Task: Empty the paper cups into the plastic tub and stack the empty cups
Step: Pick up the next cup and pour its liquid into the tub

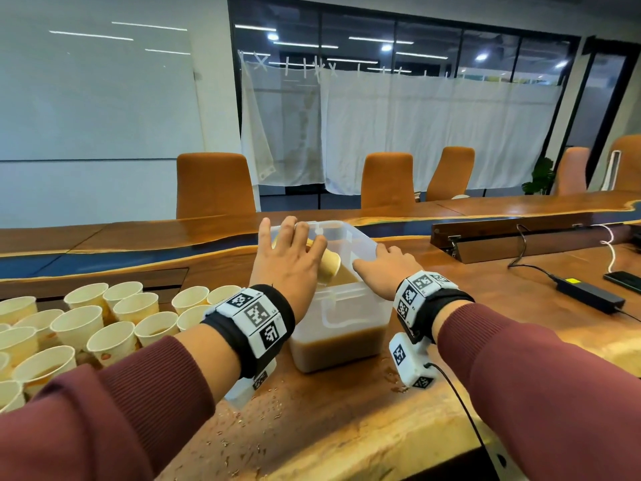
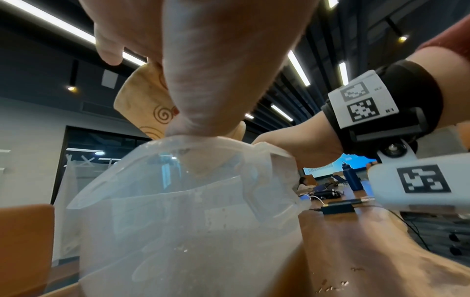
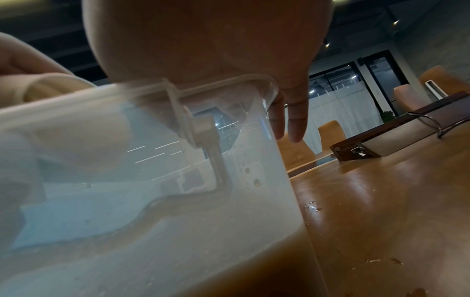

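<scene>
A clear plastic tub (image 1: 348, 308) stands on the wooden table, partly filled with brown liquid. My left hand (image 1: 290, 253) grips a paper cup (image 1: 331, 264) from above and holds it tipped on its side over the tub's left rim, mouth pointing down into the tub. In the left wrist view the cup (image 2: 142, 100) shows a swirl print, above the tub (image 2: 190, 211). My right hand (image 1: 385, 269) lies flat on the tub's right rim with straight fingers; the right wrist view shows its palm (image 3: 203, 50) pressing on the tub's edge (image 3: 229, 82). Many upright paper cups (image 1: 86, 324) crowd the table at the left.
A black power adapter (image 1: 589, 295) with cables and a phone (image 1: 624, 280) lie at the right. A long dark cable box (image 1: 520, 237) sits behind them. Spilled droplets (image 1: 277, 418) dot the table in front of the tub. Orange chairs (image 1: 213, 184) line the far side.
</scene>
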Tool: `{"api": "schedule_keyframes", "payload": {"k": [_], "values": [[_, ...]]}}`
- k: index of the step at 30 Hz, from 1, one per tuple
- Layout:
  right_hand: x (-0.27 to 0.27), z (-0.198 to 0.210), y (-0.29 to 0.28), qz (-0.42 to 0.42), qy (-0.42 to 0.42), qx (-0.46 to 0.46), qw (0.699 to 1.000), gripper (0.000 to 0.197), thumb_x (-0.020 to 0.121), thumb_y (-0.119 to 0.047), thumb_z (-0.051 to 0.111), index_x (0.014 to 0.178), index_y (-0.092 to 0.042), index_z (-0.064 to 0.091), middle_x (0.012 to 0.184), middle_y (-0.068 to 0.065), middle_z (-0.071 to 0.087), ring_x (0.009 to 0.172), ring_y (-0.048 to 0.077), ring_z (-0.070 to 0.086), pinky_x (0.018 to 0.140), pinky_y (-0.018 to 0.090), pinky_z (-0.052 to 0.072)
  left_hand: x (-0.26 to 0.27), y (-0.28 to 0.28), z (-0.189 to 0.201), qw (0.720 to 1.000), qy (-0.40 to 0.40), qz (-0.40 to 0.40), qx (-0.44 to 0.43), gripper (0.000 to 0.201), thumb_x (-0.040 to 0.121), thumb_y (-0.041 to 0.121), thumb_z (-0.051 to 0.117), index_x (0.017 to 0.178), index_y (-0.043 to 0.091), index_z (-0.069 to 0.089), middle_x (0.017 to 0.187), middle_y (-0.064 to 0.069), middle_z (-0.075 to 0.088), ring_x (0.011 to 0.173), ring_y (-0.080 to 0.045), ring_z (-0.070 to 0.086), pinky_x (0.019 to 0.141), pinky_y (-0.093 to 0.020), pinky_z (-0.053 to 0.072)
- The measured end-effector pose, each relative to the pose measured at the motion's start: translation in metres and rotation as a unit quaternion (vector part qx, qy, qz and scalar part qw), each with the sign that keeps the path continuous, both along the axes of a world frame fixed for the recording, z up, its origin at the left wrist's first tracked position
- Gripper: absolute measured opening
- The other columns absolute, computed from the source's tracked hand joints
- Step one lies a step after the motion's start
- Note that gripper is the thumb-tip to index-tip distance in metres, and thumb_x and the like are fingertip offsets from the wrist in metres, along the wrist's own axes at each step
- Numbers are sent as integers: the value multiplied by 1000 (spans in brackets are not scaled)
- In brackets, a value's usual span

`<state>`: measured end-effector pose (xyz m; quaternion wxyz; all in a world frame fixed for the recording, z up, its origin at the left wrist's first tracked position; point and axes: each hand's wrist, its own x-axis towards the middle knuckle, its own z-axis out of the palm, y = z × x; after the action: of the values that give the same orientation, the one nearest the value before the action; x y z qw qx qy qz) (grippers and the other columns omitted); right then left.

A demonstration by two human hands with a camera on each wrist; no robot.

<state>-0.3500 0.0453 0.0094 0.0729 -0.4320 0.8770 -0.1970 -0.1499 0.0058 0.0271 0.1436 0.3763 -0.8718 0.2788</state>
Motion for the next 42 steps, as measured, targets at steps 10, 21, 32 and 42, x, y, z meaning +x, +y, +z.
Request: {"api": "schedule_keyframes", "payload": {"k": [10,21,32,42], "values": [[-5,-2,15,45,-101,-125,986,79,93,-69,46,159,-24,40,163,9,38,149,36,36,121,52,30,25,-11,-12,925,319,-24,203,57,91,38,67,140,32,39,133,-2,47,122,-28,47,102,-48,45],[99,-39,78,-160,-549,-430,699,9,98,-16,48,94,-18,57,77,0,51,63,15,48,58,28,38,104,50,-47,573,639,-2,513,74,89,44,74,147,21,35,127,5,57,113,-18,58,97,-35,50],[202,-90,152,76,-625,-170,758,23,105,-34,54,98,-17,67,83,2,75,77,17,70,70,34,56,156,154,-143,588,578,-8,565,75,71,53,86,131,17,57,116,-1,71,106,-17,68,92,-38,58],[217,-178,235,61,-653,-117,746,27,106,-39,55,106,-16,69,99,9,74,90,22,71,81,39,59,184,236,-213,561,506,57,653,25,99,57,53,111,37,59,105,17,67,97,0,64,76,-22,52]]}}
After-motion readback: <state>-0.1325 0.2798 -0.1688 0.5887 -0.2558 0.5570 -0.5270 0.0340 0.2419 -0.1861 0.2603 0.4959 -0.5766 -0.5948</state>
